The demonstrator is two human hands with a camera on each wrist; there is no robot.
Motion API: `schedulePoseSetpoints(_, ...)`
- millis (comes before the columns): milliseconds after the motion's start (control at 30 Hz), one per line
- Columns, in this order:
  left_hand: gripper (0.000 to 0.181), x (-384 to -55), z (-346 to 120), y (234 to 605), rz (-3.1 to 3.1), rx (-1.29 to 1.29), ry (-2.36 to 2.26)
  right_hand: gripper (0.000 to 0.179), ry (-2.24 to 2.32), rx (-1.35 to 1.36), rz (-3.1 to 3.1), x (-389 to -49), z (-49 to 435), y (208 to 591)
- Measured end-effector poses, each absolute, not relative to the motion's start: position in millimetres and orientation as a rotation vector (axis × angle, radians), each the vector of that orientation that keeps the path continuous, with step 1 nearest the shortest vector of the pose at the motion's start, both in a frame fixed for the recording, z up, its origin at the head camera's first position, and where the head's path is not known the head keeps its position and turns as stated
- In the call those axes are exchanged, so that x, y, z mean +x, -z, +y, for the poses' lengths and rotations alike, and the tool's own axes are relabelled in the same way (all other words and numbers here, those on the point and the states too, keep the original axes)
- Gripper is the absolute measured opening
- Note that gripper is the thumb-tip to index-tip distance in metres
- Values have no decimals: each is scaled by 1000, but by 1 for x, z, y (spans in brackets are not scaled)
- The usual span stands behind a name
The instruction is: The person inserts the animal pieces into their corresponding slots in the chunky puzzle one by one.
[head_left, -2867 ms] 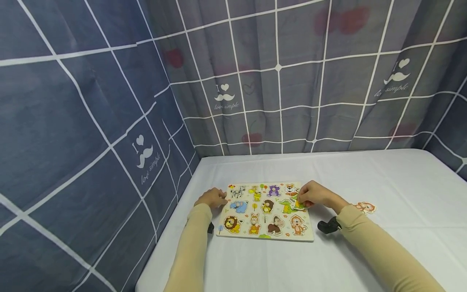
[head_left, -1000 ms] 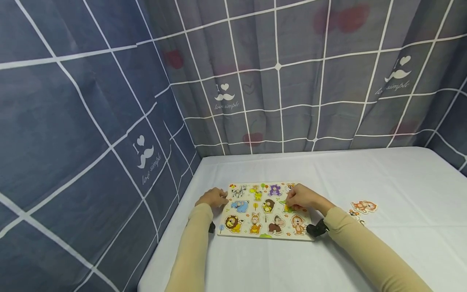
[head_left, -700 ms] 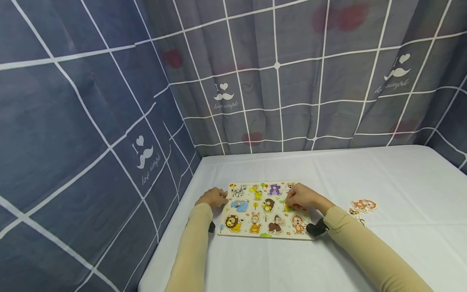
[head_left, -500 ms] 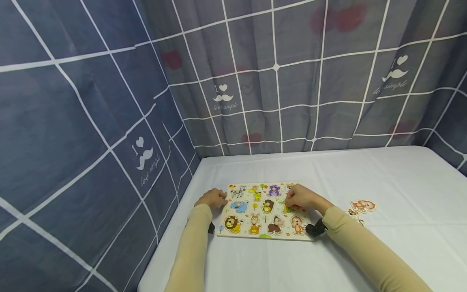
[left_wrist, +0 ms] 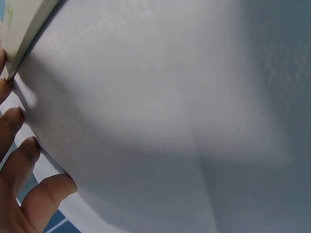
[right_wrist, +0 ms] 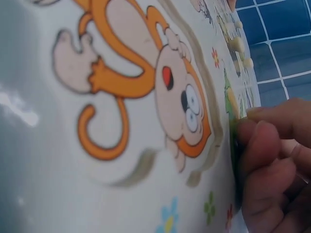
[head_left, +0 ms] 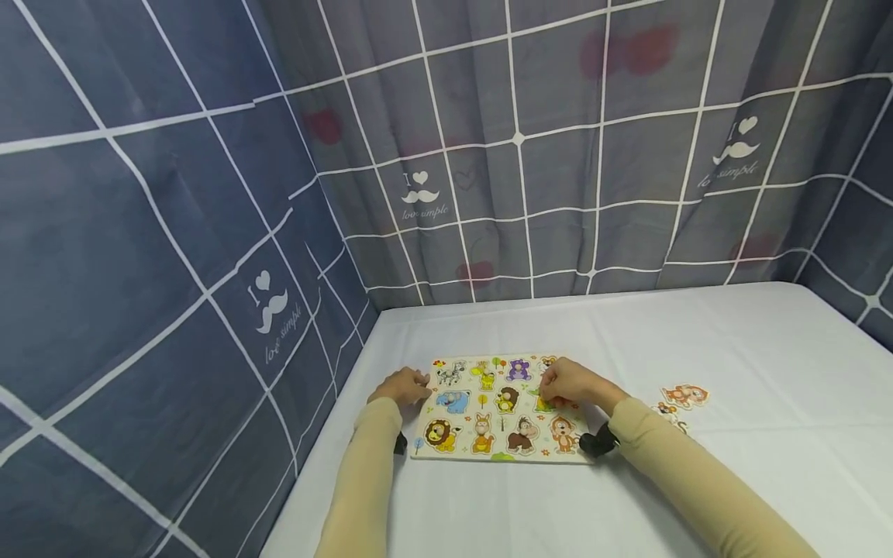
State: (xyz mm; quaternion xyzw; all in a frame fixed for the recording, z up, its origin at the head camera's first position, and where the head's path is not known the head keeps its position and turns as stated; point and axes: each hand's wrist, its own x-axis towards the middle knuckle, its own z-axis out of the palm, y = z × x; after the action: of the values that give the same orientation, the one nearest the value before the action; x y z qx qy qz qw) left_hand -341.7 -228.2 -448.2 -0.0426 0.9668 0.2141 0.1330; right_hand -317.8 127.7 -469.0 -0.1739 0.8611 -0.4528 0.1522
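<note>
A wooden animal puzzle board (head_left: 502,459) lies flat on the table. At its left edge rests my left hand (head_left: 402,387); in the left wrist view its loosely bent fingers (left_wrist: 22,162) touch the cloth and the board's edge. My right hand (head_left: 575,382) pinches a green crocodile puzzle piece (head_left: 541,403) at the crocodile's place on the board's right side. In the right wrist view the fingertips hide most of the crocodile piece (right_wrist: 228,94). The monkey slot (right_wrist: 126,48) beside it is a recess with a printed monkey and no knob. The tiger's spot at the top right corner is partly hidden.
Right of the board lie a loose monkey piece (head_left: 685,396) and a small tiger-like piece (head_left: 670,415), partly behind the right sleeve. Black wrist mounts sit below both hands. Grid-patterned curtains (head_left: 516,194) stand along the back, left and right of the white table (head_left: 767,434).
Since the oldest frame, my right hand has moved left, bringing the crocodile piece over its spot. The tiger-like piece has come into view. Over the last second the hands stay put; the view shifts slightly.
</note>
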Motion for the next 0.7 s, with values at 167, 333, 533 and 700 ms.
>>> schedulePoseSetpoints(167, 50, -339, -226, 455, 2804, -121, -633, 11, 1283, -469, 2479, -314, 129, 472)
schedulePoseSetpoints(333, 50, -337, -226, 459, 2806, -122, -638, 10, 1261, -491, 2503, -314, 130, 473)
schedulePoseSetpoints(533, 50, -336, -226, 455, 2810, -113, -618, 9, 1261, -478, 2507, -315, 137, 468)
schedulePoseSetpoints(700, 50, -335, -225, 445, 2813, -106, -616, 12, 1264, -473, 2538, -317, 144, 464)
